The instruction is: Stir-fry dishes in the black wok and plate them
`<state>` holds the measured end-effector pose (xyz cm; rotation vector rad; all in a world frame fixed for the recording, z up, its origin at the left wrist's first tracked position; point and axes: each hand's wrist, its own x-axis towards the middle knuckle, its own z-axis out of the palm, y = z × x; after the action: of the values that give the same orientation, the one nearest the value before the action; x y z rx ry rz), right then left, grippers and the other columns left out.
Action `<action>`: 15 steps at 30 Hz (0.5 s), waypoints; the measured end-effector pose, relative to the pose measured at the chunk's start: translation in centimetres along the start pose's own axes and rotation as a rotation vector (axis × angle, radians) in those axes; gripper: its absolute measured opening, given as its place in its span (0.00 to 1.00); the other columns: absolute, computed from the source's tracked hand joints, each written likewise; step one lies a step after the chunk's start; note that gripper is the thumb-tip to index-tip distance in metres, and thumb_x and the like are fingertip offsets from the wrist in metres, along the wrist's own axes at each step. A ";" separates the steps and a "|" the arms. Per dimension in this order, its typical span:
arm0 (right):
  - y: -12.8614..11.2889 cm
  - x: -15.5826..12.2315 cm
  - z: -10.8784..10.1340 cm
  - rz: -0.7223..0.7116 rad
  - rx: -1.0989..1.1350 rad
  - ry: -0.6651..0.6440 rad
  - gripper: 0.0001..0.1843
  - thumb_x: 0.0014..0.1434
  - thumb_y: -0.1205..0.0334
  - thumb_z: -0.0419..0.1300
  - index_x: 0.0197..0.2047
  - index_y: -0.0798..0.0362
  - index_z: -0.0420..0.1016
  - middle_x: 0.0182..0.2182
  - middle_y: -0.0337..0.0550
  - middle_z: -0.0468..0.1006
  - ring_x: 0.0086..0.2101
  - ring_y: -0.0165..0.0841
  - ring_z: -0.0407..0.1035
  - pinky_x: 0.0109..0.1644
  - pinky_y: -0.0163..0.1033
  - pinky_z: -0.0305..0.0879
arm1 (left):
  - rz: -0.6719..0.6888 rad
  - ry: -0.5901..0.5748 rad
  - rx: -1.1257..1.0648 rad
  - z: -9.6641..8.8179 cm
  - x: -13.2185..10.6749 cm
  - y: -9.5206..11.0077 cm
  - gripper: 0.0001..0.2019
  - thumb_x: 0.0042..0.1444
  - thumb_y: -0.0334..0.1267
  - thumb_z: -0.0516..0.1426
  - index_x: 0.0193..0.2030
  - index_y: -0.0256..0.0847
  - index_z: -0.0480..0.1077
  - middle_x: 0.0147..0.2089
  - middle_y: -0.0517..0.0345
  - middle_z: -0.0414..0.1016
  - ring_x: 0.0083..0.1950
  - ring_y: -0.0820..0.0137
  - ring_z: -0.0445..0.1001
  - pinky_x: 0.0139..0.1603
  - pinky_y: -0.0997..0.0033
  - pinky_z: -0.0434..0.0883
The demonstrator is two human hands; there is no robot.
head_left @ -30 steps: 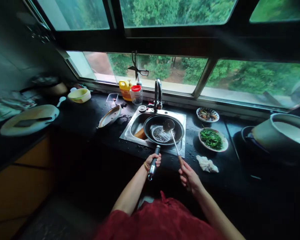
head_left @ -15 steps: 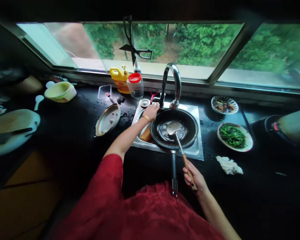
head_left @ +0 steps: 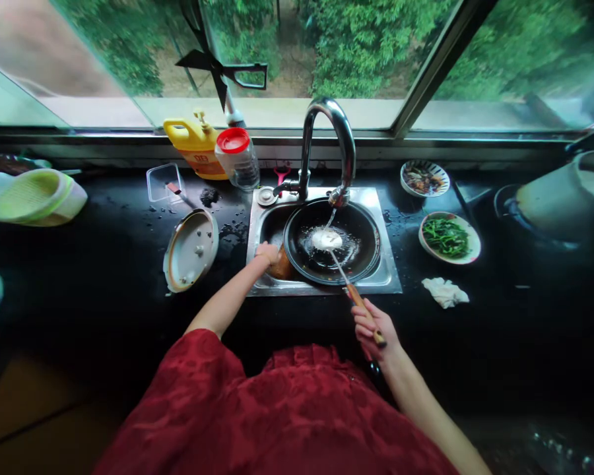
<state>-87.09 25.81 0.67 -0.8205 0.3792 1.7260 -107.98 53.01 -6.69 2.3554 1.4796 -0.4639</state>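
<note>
My right hand is wrapped round the wooden handle of a spatula. Its metal head lies over the black frying pan, under water running from the curved tap. The pan rests on the right part of the steel sink, with its handle mostly hidden behind my right hand. My left hand is down in the left part of the sink, at a rough brown object beside the pan. Its fingers are partly hidden, so I cannot make out a grip.
Left of the sink lie an oval white dish with scraps, a clear box and a green colander. Behind stand a yellow jug and a red-lidded jar. Rightward are greens, a crumpled cloth and a large pot.
My left hand has moved from the tap lever down into the sink's left part. Water now runs onto the spatula head. The view has tilted down and shifted right.
</note>
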 end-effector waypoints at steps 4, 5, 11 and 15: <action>-0.6 2.7 2.0 0.038 0.140 -0.059 0.15 0.67 0.63 0.38 0.48 0.61 0.61 0.19 0.30 0.57 0.11 0.16 0.50 0.11 0.20 0.48 | 0.045 -0.061 0.044 4.2 -3.6 1.4 0.15 0.55 0.43 0.52 0.39 0.35 0.75 0.51 0.39 0.71 0.63 0.52 0.55 0.60 0.49 0.49; -0.7 3.1 2.2 0.043 0.148 -0.061 0.16 0.67 0.63 0.38 0.47 0.61 0.61 0.19 0.30 0.57 0.11 0.17 0.51 0.11 0.21 0.48 | 0.050 -0.082 0.042 4.7 -4.3 1.8 0.16 0.57 0.43 0.49 0.39 0.36 0.75 0.50 0.39 0.72 0.62 0.53 0.58 0.59 0.50 0.50; -1.0 2.7 2.0 0.022 -0.154 0.111 0.09 0.66 0.62 0.42 0.36 0.55 0.59 0.19 0.30 0.59 0.11 0.18 0.49 0.10 0.23 0.49 | -0.049 -0.107 0.010 5.5 -3.8 3.3 0.22 0.57 0.46 0.48 0.48 0.30 0.70 0.50 0.34 0.70 0.55 0.52 0.65 0.53 0.55 0.58; -0.8 1.8 1.4 -0.038 -0.285 0.185 0.07 0.65 0.62 0.44 0.37 0.53 0.59 0.21 0.31 0.61 0.11 0.18 0.49 0.10 0.23 0.49 | -0.141 -0.042 0.001 4.5 -0.3 1.7 0.21 0.57 0.35 0.47 0.53 0.22 0.65 0.52 0.25 0.65 0.56 0.50 0.62 0.50 0.56 0.60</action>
<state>-87.01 28.22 0.55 -1.1922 0.2411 1.6962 -107.07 50.12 -10.39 2.2374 1.6326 -0.5454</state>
